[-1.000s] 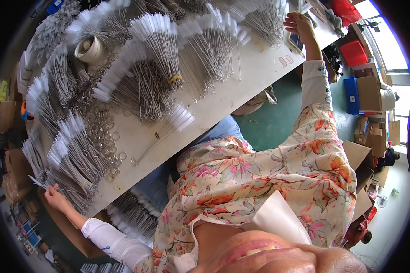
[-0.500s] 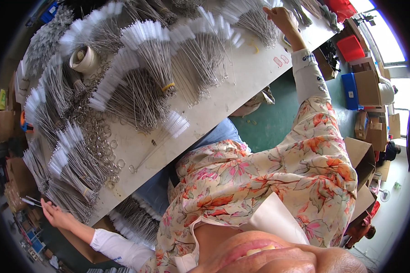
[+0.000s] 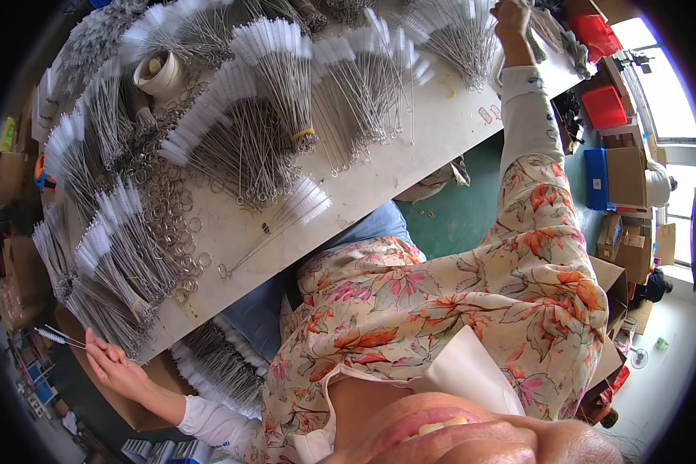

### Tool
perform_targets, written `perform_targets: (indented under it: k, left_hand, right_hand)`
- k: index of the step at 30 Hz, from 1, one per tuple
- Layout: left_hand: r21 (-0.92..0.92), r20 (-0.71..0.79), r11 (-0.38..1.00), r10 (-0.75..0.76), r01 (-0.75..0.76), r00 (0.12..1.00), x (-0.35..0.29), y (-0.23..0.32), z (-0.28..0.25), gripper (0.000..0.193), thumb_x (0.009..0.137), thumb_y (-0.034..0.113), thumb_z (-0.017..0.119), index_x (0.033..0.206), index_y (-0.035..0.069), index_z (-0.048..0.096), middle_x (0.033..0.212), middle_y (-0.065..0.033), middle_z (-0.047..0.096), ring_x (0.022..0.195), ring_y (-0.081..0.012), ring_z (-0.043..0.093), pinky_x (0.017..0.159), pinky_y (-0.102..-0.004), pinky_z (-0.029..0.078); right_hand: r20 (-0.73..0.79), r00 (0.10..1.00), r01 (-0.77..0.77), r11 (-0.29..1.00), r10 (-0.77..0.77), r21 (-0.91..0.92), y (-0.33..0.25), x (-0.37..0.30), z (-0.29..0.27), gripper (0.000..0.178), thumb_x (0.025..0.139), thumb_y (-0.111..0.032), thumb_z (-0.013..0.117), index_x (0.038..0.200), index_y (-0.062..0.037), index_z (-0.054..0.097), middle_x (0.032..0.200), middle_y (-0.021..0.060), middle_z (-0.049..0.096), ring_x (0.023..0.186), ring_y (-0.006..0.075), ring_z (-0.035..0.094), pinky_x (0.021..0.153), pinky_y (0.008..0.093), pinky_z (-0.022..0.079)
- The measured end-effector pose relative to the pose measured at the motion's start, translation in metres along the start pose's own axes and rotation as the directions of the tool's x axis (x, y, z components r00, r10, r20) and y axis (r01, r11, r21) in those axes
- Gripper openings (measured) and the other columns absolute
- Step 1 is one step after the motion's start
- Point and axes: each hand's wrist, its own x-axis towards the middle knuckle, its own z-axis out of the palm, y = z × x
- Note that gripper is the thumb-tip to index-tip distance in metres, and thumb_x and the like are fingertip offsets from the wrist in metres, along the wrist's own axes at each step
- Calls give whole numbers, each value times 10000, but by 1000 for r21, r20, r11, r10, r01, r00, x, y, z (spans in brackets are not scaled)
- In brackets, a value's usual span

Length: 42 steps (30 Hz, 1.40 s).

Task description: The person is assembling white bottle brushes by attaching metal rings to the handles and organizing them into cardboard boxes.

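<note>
My left fingers (image 3: 99,349) pinch a couple of thin wire brushes (image 3: 58,336) at the lower left, just off the near corner of the surface (image 3: 410,158); the brushes stick out leftward from the left hand (image 3: 114,367), their white bristle tips beyond the edge. My right hand (image 3: 510,17) is stretched far up to the top of the view, and its fingers curl down into a fanned bundle (image 3: 460,35) of brushes at the far end of the surface; I cannot tell whether they are closed on any of it, since the tips are hidden among the wires. Between my two hands the pale surface is crowded with more brush bundles, each spread like a fan with white bristles at the outer end: a large one (image 3: 274,73) bound with a yellow band near the middle, others along the left side (image 3: 120,255). A scatter of small metal rings (image 3: 170,209) lies just beside the left bundles, and one loose brush (image 3: 274,232) lies alone near the front edge. A roll of tape (image 3: 160,71) stands at the upper left among the bristles. Off to the right, on the green floor (image 3: 456,213), sit a blue bin (image 3: 595,178), red bins (image 3: 603,104) and cardboard boxes (image 3: 626,174). My flowered sleeve (image 3: 549,255) fills the lower right.
</note>
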Motion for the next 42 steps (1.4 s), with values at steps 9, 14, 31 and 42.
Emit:
perform_targets:
  k: [9,14,31,42]
  left_hand:
    - [-126,91,978,-156,167,984,-35,-21,18,359,931,267,477,1091,-47,540,696,22,412,500,-13,267,410,-155,184]
    - [-294,88,929,-210,227,974,-46,-19,41,307,908,243,511,998,-39,594,700,23,423,523,-17,303,425,-153,217]
    - [-410,381,748,660,-521,648,-145,1,229,131,751,62,658,831,31,559,789,-87,527,685,-247,561,588,-336,453]
    - [-362,294,841,512,-402,807,-144,-16,190,251,824,7,586,1055,4,487,952,-95,447,616,-158,591,558,-275,523]
  right_hand:
    - [643,761,394,725,88,-565,-55,-201,28,295,794,-313,597,915,-52,659,762,105,626,698,198,594,631,303,479]
    - [638,564,-44,791,524,-610,-69,-222,48,267,732,-308,683,759,-47,635,564,-23,470,435,72,344,398,259,272]
    - [933,327,-375,885,-151,275,-235,-417,65,267,930,-118,408,1163,-8,480,1269,110,467,1118,207,469,993,370,311]
    - [982,77,-727,665,-171,173,-200,-430,110,248,919,-94,420,1146,-11,479,1214,90,489,1071,180,484,980,361,323]
